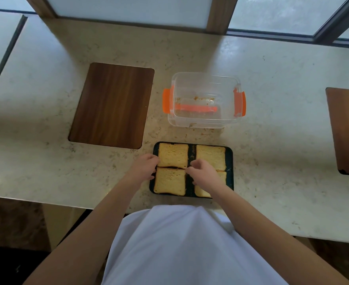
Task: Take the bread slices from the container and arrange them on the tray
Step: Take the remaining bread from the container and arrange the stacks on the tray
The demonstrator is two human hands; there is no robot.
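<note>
A dark tray sits on the counter in front of me with four toasted bread slices lying flat in two rows. The far-left slice and far-right slice are in full view. My left hand is at the tray's left edge, fingers pinched at the far-left corner of the near-left slice. My right hand is over the tray's middle, fingers pinched at that slice's far-right corner, and it covers much of the near-right slice. The clear container with orange clips stands behind the tray and holds only crumbs.
A dark wooden board lies on the beige counter to the left of the container. Another wooden board is at the right edge. The counter's front edge runs just below the tray, against my white shirt.
</note>
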